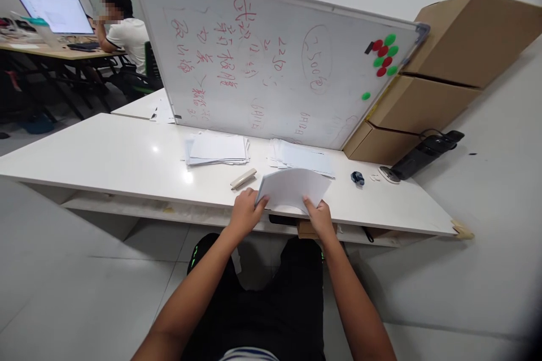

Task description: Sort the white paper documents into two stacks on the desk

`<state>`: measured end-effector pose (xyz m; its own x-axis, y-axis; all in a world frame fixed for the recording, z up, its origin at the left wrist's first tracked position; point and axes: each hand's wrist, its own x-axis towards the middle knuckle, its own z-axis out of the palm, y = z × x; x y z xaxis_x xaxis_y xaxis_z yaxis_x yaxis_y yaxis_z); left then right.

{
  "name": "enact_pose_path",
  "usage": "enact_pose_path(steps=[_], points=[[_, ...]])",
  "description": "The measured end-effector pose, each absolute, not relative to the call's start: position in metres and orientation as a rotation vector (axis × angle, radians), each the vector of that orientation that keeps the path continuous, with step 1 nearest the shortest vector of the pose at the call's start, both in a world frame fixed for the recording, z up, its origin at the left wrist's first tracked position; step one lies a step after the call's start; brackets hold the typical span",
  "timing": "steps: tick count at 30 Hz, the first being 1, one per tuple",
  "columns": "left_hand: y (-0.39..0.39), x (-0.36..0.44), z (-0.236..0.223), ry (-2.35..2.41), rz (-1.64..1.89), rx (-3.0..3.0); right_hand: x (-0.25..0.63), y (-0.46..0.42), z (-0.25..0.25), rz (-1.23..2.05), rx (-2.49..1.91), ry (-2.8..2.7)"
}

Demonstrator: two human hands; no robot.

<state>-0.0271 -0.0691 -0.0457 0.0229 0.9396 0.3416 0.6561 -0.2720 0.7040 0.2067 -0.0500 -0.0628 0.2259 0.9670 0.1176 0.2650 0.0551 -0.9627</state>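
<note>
A sheaf of white paper is held up over the desk's front edge, bowed between both hands. My left hand grips its left side, thumb on the near face. On the right side, my right hand pinches the sheaf with its thumb in front; the fingers behind are mostly hidden. Just left of the sheaf lies a beige stapler. Behind it are two loose paper stacks, a left stack and a right stack, the latter partly covered by the raised sheaf.
A whiteboard with red writing and magnets leans behind the white desk. Cardboard boxes stand at right, near a black bottle and a small dark-blue object. At far left, a person sits by a monitor.
</note>
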Motion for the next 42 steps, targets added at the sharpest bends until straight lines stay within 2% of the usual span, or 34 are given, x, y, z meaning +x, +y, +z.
enact_pose_path(steps=[5,8,12,17,25,34,42], points=[[-0.033,-0.044,-0.016,1.906,1.247,1.750,0.224,-0.061,-0.072,0.648,-1.522,-1.126],[-0.001,-0.050,-0.015,2.064,1.002,1.647,0.230,-0.063,-0.078,0.689,-1.545,-1.082],[0.020,-0.050,-0.029,2.203,0.712,1.864,0.231,-0.059,-0.078,0.792,-1.487,-1.063],[0.020,-0.062,-0.035,1.950,0.649,2.143,0.225,-0.059,-0.066,0.999,-1.418,-1.006],[0.020,-0.080,-0.030,1.711,0.657,2.160,0.197,-0.068,-0.067,1.273,-1.406,-0.989],[0.022,-0.077,-0.034,1.749,0.475,2.369,0.175,-0.068,-0.049,1.347,-1.468,-1.020],[0.022,-0.071,-0.034,1.768,0.398,2.538,0.175,-0.063,-0.063,1.280,-1.475,-1.062]])
